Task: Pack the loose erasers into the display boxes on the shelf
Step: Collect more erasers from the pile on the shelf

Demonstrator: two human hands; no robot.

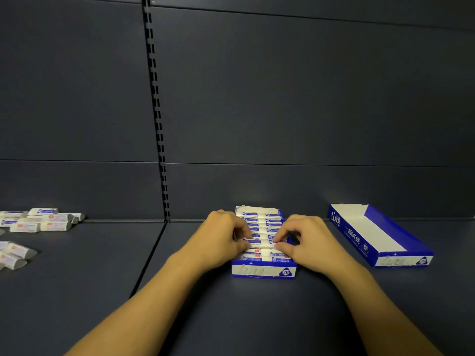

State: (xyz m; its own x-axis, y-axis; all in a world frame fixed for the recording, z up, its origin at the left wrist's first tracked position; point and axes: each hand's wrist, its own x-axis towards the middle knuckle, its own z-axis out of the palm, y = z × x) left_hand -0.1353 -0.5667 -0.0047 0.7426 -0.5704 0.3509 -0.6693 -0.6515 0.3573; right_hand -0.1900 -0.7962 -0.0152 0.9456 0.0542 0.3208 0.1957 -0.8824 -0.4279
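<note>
- Two sets of curled fingers (280, 236) pinch one eraser (259, 243) by its ends, left hand (221, 237) and right hand (308, 240) either side.
- It sits in the row inside the near-full display box (263, 271); press it level and evenly so neighbours stay flat.
- Loose erasers (43, 222) wait far left on the shelf (231, 317); an empty box (380, 237) lies right.

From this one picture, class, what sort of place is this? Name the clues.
Probably a shop's stationery shelving: a slotted upright on dark back panels, branded display boxes, one packed with erasers and one empty, and loose erasers on the shelf.
</note>
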